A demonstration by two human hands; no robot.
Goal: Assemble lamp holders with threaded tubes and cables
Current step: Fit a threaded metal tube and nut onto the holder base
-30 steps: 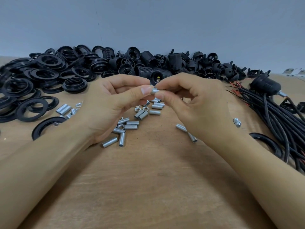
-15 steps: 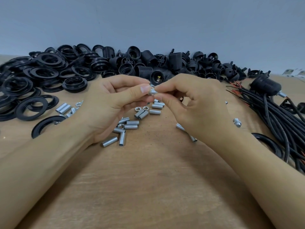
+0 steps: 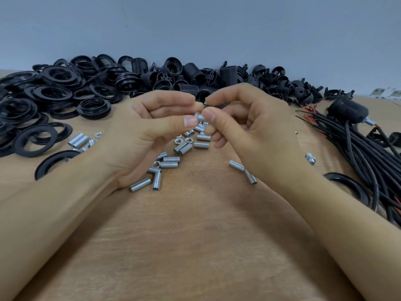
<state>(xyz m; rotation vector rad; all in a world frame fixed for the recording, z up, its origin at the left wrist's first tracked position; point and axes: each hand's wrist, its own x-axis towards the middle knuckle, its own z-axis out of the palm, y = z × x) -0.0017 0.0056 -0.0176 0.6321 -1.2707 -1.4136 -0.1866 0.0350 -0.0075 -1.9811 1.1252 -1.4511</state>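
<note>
Fingers of my left hand and right hand pinch one little threaded tube together above the worktop; it looks hard, light and slippery, so I'd hold its ends.

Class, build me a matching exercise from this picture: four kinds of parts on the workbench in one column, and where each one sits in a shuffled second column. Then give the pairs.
Things:
1. black flat rings
2. black cables
3. loose threaded tubes
4. threaded tube being worked on

Places:
A. pinched between left hand and right hand
B. lying on the table below the hands
C. heaped at the left
D. bundled at the right

Pairs: 1-C, 2-D, 3-B, 4-A
</note>
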